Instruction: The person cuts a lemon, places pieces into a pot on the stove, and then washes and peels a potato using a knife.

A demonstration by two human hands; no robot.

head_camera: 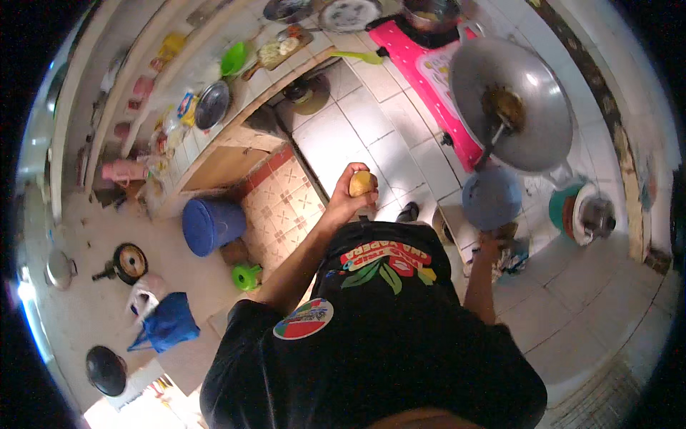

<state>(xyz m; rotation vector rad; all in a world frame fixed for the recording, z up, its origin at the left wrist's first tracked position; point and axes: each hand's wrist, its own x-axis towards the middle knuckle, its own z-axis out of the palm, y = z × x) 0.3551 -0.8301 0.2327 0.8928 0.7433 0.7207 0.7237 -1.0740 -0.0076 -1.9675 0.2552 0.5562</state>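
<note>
My left hand (pixel 355 190) is closed around a yellowish, rounded piece of food (pixel 362 183), perhaps a peeled potato, in front of my waist. Off to the right, my right hand (pixel 490 238) is at the lower edge of a blue-grey plastic bowl (pixel 491 198); its fingers are largely hidden, so its grip cannot be made out. Just above the bowl, a large metal wok (pixel 541 107) rests over a pink stove (pixel 429 86). Brown food (pixel 502 109) lies in the wok, with a long-handled ladle (pixel 496 140) dipping into it.
A light-green spatula (pixel 364 56) lies at the counter's edge. Further left are a cutting board with chopped food (pixel 278 52), a green bowl (pixel 234 59) and a round metal lid (pixel 213 104). A blue bucket (pixel 209 226) stands lower left. Stacked containers (pixel 581 214) stand on the right.
</note>
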